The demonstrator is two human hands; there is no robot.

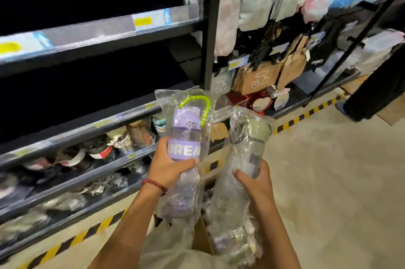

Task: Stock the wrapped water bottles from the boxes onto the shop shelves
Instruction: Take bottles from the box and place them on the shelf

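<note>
Cardboard box (202, 238) sits lowest, between our forearms. Our left hand (168, 170) wraps the purple-lidded wrapped bottle (186, 137); our right hand (255, 181) wraps the green-lidded one (247, 148), both upright above the box. Dark shelves (98, 34) stand beyond.

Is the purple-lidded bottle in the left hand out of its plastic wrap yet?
Still wrapped. Clear crinkled plastic covers the purple-lidded bottle from above its green handle down past the left hand, which grips it through the wrap.

We see a wrapped purple bottle (185, 137) with a green strap, upright, gripped at its middle by the left hand (169, 168), and beside it a wrapped green-capped bottle (245, 159), tilted, in the right hand (255, 183), above the box (202, 238).
</note>
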